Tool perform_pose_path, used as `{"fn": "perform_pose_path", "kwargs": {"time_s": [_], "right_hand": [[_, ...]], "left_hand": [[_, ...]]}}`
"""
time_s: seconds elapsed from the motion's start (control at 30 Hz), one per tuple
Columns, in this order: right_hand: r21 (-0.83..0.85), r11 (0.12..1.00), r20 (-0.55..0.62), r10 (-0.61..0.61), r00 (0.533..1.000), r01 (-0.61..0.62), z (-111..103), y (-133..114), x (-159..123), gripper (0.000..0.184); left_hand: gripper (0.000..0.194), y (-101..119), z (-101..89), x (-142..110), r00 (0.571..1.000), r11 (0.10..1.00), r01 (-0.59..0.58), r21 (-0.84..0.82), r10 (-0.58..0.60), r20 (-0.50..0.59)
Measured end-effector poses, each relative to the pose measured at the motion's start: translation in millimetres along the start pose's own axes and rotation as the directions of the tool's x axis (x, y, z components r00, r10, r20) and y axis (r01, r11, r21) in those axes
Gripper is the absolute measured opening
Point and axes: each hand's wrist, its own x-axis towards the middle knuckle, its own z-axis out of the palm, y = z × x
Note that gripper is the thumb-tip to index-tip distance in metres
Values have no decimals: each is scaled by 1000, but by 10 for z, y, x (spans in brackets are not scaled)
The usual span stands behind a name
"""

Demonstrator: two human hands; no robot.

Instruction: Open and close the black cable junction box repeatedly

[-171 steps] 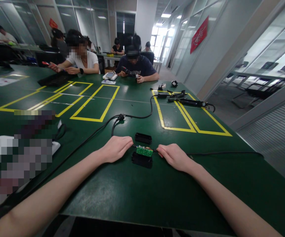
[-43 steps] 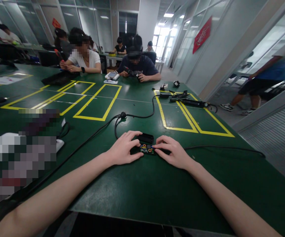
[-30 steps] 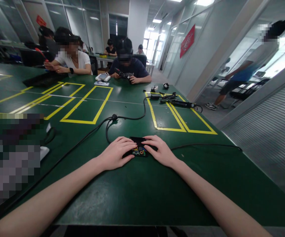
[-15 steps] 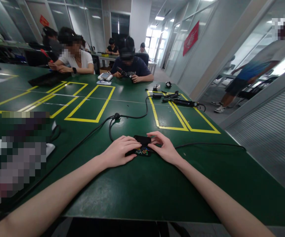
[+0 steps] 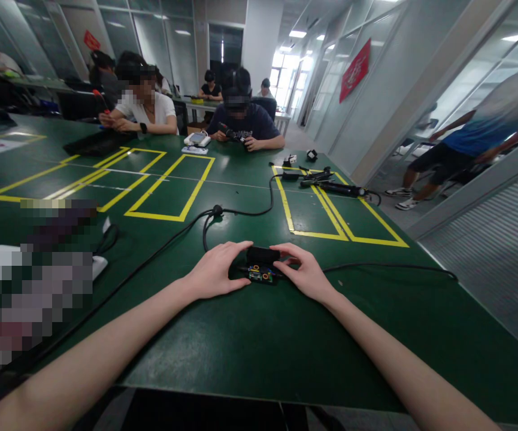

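Black cover (image 5: 263,256) just beyond circuit board (image 5: 261,274) on tabletop (image 5: 227,347): seemingly pinching right end with right hand (image 5: 303,269), spreading fingers of left hand (image 5: 214,269) wide; best keeping cover level, black cord (image 5: 388,265) clear of edges.

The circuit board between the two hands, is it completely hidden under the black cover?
No, the circuit board lies exposed on the near side of the black cover.

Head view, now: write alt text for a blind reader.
A person's left hand and right hand frame a small circuit board, the right at one end of a black cover behind it, on a green table. Beyond lie a black cable and yellow tape outlines; two people sit across.
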Motion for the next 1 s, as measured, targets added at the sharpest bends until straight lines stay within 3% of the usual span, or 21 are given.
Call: {"fn": "perform_pose_path", "kwargs": {"time_s": [0.1,0.27,0.43,0.57,0.63,0.87,1.0], "right_hand": [[12,1000,5,12,1000,-12,-7,-20,1,29],[13,1000,-6,25,1000,-25,-4,-26,0,28],[24,998,22,51,998,-51,-24,-47,-10,30],[-10,999,134,-47,990,49,-63,-94,-17,19],[-41,993,174,-102,980,110,-73,-110,-20,15],[-113,973,240,-168,956,200,-62,-112,-49,20],[-157,958,255,-194,947,238,-59,-87,-68,22]], "left_hand": [[87,-25,15,-9,999,1000,20,7,-20,37],[82,-38,16,-14,999,1000,-8,8,7,46],[61,30,-10,11,999,999,12,-45,-10,31],[23,112,-10,31,999,996,-4,-87,9,52],[17,134,-1,34,998,996,-4,-94,10,61],[28,115,45,22,995,992,-4,-127,16,97],[19,112,69,26,992,992,-39,-122,53,116]]}}
